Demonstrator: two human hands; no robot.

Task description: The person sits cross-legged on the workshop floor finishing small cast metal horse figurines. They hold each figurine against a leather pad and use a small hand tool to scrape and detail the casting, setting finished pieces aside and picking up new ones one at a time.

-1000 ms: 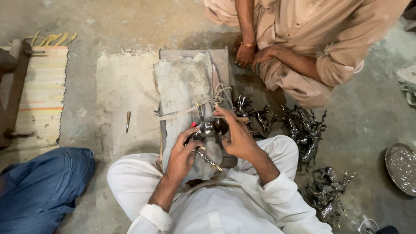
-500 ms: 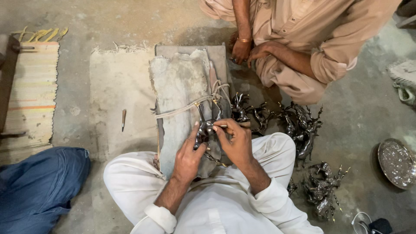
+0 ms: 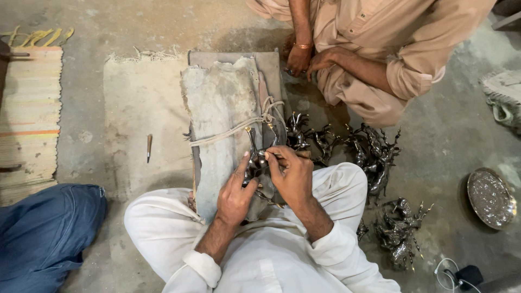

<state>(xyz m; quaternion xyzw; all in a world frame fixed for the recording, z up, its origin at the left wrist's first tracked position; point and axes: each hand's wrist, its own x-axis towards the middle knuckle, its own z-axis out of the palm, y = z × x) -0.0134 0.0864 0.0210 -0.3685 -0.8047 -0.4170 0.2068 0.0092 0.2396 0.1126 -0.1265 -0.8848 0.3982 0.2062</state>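
Note:
I sit cross-legged in white clothes on a dusty floor. My left hand [image 3: 234, 191] and my right hand [image 3: 290, 174] both grip a small dark metal animal figurine [image 3: 256, 163] with long thin horns tipped in brass. It rests against a cloth-wrapped block [image 3: 220, 108] bound with cord, lying in front of my knees. My right fingers pinch something thin against the figurine; what it is I cannot tell.
Several dark metal figurines [image 3: 374, 157] lie in a heap to my right, more by my knee [image 3: 399, 230]. A round metal dish [image 3: 491, 198] sits far right. A small pointed tool [image 3: 148, 146] lies left. Another person in tan clothes [image 3: 380, 49] squats opposite. A blue-clad leg [image 3: 46, 230] is at lower left.
My hands and the figurine have shifted slightly toward the middle of the wrapped block; my grip stays the same. The view has drifted a little.

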